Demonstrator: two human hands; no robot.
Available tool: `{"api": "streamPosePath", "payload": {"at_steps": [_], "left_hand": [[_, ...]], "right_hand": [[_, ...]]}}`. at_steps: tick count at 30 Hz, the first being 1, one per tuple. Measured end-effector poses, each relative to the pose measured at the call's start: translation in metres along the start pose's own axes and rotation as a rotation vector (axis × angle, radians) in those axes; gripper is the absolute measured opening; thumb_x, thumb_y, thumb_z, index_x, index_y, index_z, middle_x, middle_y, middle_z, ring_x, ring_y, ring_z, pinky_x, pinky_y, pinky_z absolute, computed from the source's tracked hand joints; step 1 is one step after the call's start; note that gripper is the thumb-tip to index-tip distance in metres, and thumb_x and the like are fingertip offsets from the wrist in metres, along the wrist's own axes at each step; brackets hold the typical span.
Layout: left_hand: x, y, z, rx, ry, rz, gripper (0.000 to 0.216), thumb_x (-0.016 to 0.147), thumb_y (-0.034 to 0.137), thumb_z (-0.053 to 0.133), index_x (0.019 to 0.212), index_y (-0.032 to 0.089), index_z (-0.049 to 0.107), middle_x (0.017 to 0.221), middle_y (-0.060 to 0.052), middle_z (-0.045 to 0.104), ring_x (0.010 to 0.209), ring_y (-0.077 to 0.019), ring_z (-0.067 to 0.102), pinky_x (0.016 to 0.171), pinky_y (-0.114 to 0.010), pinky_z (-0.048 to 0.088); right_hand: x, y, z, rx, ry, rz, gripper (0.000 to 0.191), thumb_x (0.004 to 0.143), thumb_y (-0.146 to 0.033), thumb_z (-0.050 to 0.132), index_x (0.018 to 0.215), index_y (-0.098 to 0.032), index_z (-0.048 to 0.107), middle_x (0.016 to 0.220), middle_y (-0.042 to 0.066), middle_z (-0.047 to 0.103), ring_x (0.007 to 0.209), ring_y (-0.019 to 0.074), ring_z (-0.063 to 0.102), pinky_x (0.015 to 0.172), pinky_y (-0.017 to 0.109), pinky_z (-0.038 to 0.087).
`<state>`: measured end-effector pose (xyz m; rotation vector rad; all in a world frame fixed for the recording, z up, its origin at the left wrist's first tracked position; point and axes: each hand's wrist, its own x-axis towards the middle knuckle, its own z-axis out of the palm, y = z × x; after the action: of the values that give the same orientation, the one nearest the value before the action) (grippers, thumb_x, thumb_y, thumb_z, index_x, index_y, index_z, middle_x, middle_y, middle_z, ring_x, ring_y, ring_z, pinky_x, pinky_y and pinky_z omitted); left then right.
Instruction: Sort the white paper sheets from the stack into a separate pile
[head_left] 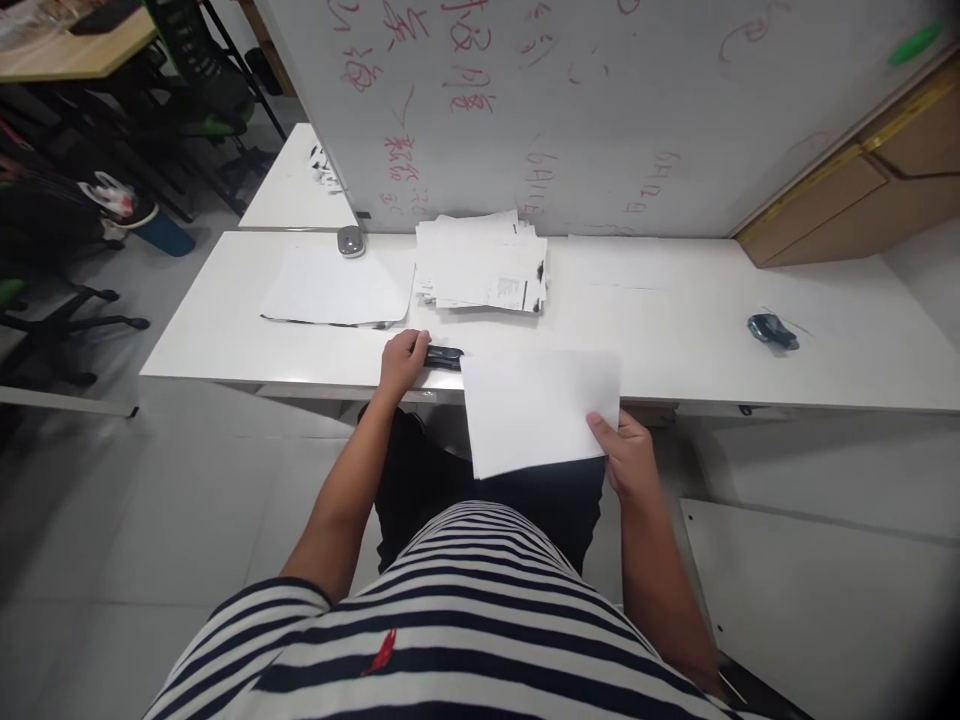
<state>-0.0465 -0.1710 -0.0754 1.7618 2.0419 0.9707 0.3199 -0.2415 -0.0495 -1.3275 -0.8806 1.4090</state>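
Note:
My left hand [403, 358] is closed around the rear part of a black stapler [444, 357] at the table's front edge. The stapler's front end meets the upper left corner of a white sheet of paper [536, 410]; whether it is clamped on it I cannot tell. My right hand [624, 450] pinches the paper's right side, thumb on top and fingers underneath. The paper partly overhangs my lap. Behind it lies an untidy stack of papers [480, 262], and to the left a flatter set of white sheets [337, 285].
A whiteboard [510, 120] with red writing stands along the back of the white table [675, 350]. A small grey round object [350, 241] sits at the back left, a dark blue object [772, 331] at the right. Cardboard boxes [840, 205] stand at the far right.

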Motion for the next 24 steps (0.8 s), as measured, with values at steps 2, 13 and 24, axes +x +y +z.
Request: {"api": "streamPosePath", "payload": {"at_steps": [2, 13, 24], "left_hand": [[0.0, 0.001, 0.0, 0.006, -0.001, 0.001, 0.043, 0.097, 0.048, 0.031, 0.082, 0.023, 0.063, 0.084, -0.005, 0.067, 0.086, -0.0198, 0.06, 0.076, -0.032, 0.042], [-0.002, 0.005, -0.003, -0.002, -0.013, -0.037, 0.041, 0.097, 0.047, 0.031, 0.086, 0.023, 0.064, 0.091, -0.004, 0.069, 0.09, -0.0194, 0.061, 0.078, -0.031, 0.044], [0.007, 0.0, 0.0, 0.045, -0.031, 0.023, 0.041, 0.097, 0.044, 0.031, 0.086, 0.023, 0.064, 0.087, -0.005, 0.067, 0.087, -0.0206, 0.06, 0.077, -0.034, 0.043]], "right_hand": [[0.0, 0.004, 0.001, 0.0, 0.007, 0.002, 0.041, 0.069, -0.042, 0.079, 0.101, -0.02, 0.071, 0.098, 0.006, 0.074, 0.084, 0.0235, 0.07, 0.081, 0.039, 0.055], [0.0, 0.017, 0.006, -0.037, 0.006, -0.008, 0.042, 0.073, -0.043, 0.075, 0.107, -0.02, 0.068, 0.103, 0.007, 0.073, 0.086, 0.0241, 0.069, 0.082, 0.04, 0.054], [0.154, -0.057, -0.04, -0.36, 0.271, -0.348, 0.04, 0.074, -0.045, 0.071, 0.097, -0.013, 0.067, 0.09, 0.005, 0.067, 0.075, 0.0148, 0.058, 0.07, 0.031, 0.052]]}}
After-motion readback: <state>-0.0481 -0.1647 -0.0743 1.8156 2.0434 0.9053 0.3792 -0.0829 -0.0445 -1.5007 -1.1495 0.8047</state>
